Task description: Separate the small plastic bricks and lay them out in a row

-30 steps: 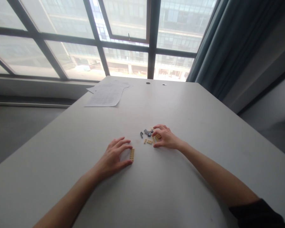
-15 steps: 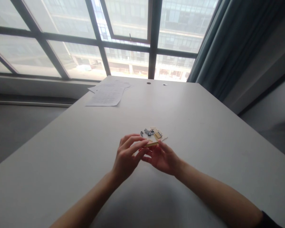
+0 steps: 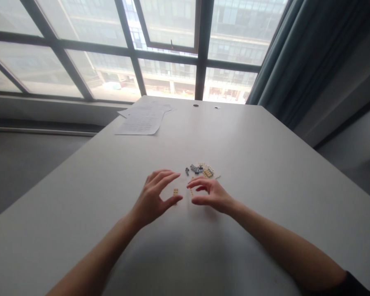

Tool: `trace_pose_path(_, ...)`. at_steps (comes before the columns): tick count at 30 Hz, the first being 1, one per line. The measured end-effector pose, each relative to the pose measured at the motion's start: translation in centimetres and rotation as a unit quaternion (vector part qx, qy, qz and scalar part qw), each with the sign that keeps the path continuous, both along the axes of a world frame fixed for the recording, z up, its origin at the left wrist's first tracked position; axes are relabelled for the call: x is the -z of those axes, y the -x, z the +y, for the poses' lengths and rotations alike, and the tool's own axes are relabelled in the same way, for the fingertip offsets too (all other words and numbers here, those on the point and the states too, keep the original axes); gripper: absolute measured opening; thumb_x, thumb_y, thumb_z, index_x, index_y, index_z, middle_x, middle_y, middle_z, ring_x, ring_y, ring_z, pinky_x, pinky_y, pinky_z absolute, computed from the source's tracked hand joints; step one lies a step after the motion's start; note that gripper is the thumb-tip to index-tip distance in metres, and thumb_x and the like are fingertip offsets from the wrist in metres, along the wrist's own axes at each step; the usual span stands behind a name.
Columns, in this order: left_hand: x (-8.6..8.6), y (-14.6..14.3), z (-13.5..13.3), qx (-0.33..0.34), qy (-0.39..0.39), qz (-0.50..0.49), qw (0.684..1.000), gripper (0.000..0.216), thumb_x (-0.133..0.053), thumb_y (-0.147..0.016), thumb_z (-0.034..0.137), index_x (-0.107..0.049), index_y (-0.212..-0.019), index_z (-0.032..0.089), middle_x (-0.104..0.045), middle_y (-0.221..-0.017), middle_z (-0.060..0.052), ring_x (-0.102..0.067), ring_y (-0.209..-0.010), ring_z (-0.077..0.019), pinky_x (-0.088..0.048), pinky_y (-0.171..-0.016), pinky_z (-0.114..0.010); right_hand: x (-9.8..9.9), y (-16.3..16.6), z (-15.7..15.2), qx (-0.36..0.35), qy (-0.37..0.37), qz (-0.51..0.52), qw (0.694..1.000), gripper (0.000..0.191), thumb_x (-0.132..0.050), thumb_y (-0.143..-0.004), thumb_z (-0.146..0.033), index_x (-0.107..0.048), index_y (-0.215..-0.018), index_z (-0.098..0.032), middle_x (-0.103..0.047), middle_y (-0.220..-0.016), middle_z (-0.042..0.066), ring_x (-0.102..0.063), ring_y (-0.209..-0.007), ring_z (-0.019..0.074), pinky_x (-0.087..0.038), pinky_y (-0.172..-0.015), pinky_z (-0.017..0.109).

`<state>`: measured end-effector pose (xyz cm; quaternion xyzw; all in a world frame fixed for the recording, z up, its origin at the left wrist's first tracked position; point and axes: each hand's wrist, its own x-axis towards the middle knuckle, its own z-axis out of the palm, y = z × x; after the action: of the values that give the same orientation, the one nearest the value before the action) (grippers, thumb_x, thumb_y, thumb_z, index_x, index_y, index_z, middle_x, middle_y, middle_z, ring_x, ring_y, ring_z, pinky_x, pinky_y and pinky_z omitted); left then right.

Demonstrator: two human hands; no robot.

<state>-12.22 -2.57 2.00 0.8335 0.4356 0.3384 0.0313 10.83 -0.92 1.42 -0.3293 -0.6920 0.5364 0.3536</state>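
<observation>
My left hand [image 3: 156,197] is open, its thumb and fingers spread apart with nothing held between them. Just beyond its thumb, a small tan studded building plate [image 3: 175,192] lies on the white table [image 3: 253,164], partly hidden by that thumb. A narrow tan studded building-block strip [image 3: 190,192] shows between the fingertips and thumb of my right hand [image 3: 212,195], which appears to grip it by its ends. Past my right fingers sits a loose pile of grey building blocks [image 3: 196,169] and tan blocks [image 3: 207,172].
Printed paper sheets [image 3: 142,121] lie at the table's far left. Two small round spots, one a dark hole [image 3: 195,105], are near the far edge. Behind the table are framed windows [image 3: 169,78] and a blue-grey curtain [image 3: 274,70] at the right.
My left hand has let go of the tan piece both hands held and moved left, opening. The strip is now at my right hand, and the small tan plate has come into view.
</observation>
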Motion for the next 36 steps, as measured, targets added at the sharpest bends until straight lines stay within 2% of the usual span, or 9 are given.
trace_pose_path(1, 0.5, 1.0, 0.1, -0.001, 0.022, 0.026, 0.999, 0.054, -0.066, -0.079, 0.047, -0.053, -0.125, 0.024, -0.06, -0.121, -0.009, -0.048, -0.119, -0.0272, -0.039, -0.101, -0.042, 0.2, 0.0, 0.3, 0.023, -0.091, -0.073, 0.993, 0.045, -0.078, -0.065, -0.046, -0.068, -0.101, -0.021, -0.06, -0.116, 0.01, -0.051, -0.114, 0.0268, -0.038, -0.101, 0.044)
trace_pose_path(3, 1.6, 2.7, 0.3, 0.004, 0.055, 0.069, 0.996, 0.057, -0.066, -0.076, 0.051, -0.054, -0.124, 0.024, -0.059, -0.124, -0.009, -0.045, -0.123, -0.0297, -0.036, -0.102, -0.045, 0.8, 0.2, 0.8, 0.048, -0.233, -0.192, 0.952, 0.048, -0.08, -0.064, -0.04, -0.067, -0.105, -0.02, -0.058, -0.12, 0.011, -0.045, -0.12, 0.0287, -0.03, -0.106, 0.046)
trace_pose_path(6, 2.8, 3.6, 0.4, 0.01, 0.085, 0.103, 0.991, 0.058, -0.066, -0.075, 0.053, -0.054, -0.124, 0.025, -0.057, -0.127, -0.008, -0.04, -0.127, -0.0314, -0.033, -0.104, -0.048, 1.8, 1.2, 1.2, 0.034, -0.311, -0.278, 0.908, 0.049, -0.08, -0.065, -0.041, -0.066, -0.107, -0.02, -0.055, -0.125, 0.011, -0.039, -0.125, 0.03, -0.026, -0.108, 0.048)
trace_pose_path(11, 3.0, 3.1, 0.3, 0.014, 0.094, 0.121, 0.988, 0.052, -0.063, -0.078, 0.048, -0.056, -0.123, 0.024, -0.055, -0.13, -0.009, -0.038, -0.128, -0.0312, -0.03, -0.106, -0.05, 2.3, 2.4, 1.4, 0.016, -0.31, -0.311, 0.898, 0.05, -0.076, -0.068, -0.048, -0.066, -0.109, -0.021, -0.052, -0.13, 0.01, -0.033, -0.13, 0.0296, -0.024, -0.109, 0.048)
trace_pose_path(16, 3.0, 3.1, 0.3, 0.015, 0.099, 0.138, 0.985, 0.05, -0.062, -0.079, 0.048, -0.056, -0.124, 0.024, -0.054, -0.131, -0.009, -0.036, -0.129, -0.0315, -0.028, -0.107, -0.051, 2.4, 2.1, 1.4, 0.015, -0.304, -0.316, 0.899, 0.057, -0.075, -0.068, -0.053, -0.064, -0.114, -0.021, -0.051, -0.132, 0.01, -0.032, -0.131, 0.0309, -0.023, -0.11, 0.049)
trace_pose_path(25, 3.1, 3.0, 0.3, 0.009, 0.1, 0.132, 0.986, 0.039, -0.06, -0.082, 0.046, -0.061, -0.115, 0.026, -0.056, -0.128, -0.008, -0.038, -0.128, -0.0308, -0.027, -0.107, -0.052, 2.7, 2.5, 1.2, 0.038, -0.309, -0.307, 0.899, 0.038, -0.072, -0.074, -0.044, -0.067, -0.105, -0.022, -0.053, -0.13, 0.008, -0.033, -0.13, 0.0286, -0.023, -0.109, 0.048)
trace_pose_path(27, 3.2, 3.0, 0.3, 0.008, 0.099, 0.129, 0.987, 0.039, -0.059, -0.082, 0.046, -0.062, -0.115, 0.026, -0.056, -0.128, -0.008, -0.038, -0.129, -0.0307, -0.027, -0.107, -0.052, 2.7, 2.6, 1.3, 0.038, -0.309, -0.305, 0.9, 0.039, -0.072, -0.074, -0.045, -0.066, -0.105, -0.022, -0.052, -0.13, 0.008, -0.033, -0.13, 0.0284, -0.023, -0.109, 0.047)
trace_pose_path(31, 3.3, 3.0, 0.3, 0.005, 0.098, 0.132, 0.986, 0.039, -0.059, -0.083, 0.046, -0.061, -0.116, 0.026, -0.056, -0.128, -0.007, -0.038, -0.128, -0.0305, -0.028, -0.106, -0.052, 2.8, 2.5, 1.5, 0.032, -0.303, -0.313, 0.9, 0.053, -0.073, -0.072, -0.049, -0.061, -0.117, -0.023, -0.05, -0.134, 0.01, -0.031, -0.132, 0.03, -0.023, -0.109, 0.05)
trace_pose_path(36, 3.2, 2.9, 0.4, 0.008, 0.094, 0.129, 0.987, 0.038, -0.06, -0.082, 0.044, -0.062, -0.116, 0.027, -0.057, -0.127, -0.007, -0.04, -0.127, -0.0307, -0.029, -0.106, -0.052, 2.7, 2.5, 1.3, 0.025, -0.302, -0.314, 0.899, 0.044, -0.07, -0.075, -0.05, -0.065, -0.11, -0.023, -0.05, -0.134, 0.009, -0.03, -0.133, 0.0301, -0.021, -0.109, 0.051)
